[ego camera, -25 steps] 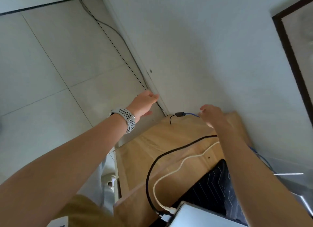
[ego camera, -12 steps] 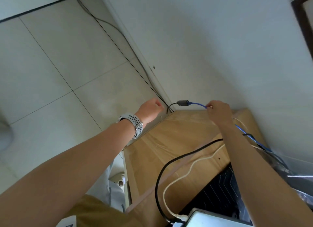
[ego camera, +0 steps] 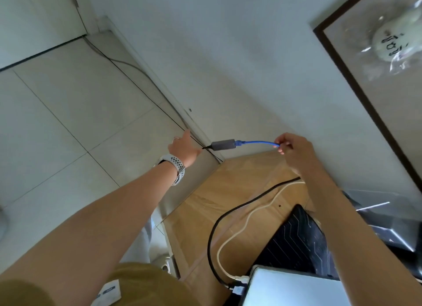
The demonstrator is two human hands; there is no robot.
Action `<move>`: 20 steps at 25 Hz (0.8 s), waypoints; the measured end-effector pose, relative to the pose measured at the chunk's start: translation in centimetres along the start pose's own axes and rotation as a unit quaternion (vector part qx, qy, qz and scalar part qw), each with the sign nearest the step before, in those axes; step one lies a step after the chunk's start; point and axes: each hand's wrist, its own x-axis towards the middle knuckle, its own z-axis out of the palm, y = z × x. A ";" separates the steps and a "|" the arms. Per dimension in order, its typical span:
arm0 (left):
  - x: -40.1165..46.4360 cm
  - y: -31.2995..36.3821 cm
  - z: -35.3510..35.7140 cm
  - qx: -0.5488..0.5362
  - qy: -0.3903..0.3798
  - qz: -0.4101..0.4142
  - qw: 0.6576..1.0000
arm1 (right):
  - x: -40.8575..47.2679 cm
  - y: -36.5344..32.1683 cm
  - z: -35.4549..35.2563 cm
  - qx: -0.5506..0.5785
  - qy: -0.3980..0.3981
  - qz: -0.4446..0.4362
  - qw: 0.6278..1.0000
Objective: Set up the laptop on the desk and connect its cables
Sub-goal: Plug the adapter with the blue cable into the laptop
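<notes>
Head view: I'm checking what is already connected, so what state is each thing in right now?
Blue cable: plugged into the adapter, pinched by the right hand.
Grey adapter: held up in the air past the desk edge.
Left hand: holds the adapter's thin black lead.
Black cable: plugged into the laptop.
White cable: plugged into the laptop.
Laptop: lid closed.

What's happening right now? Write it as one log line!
right hand: pinches thin blue cable | left hand: holds thin black lead beside small grey adapter box | adapter: in air past wooden desk corner
</notes>
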 end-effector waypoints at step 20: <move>-23.4 -5.0 4.8 -0.650 -0.155 -0.153 0.728 | -25.6 -1.6 1.7 0.096 -0.233 -0.141 0.957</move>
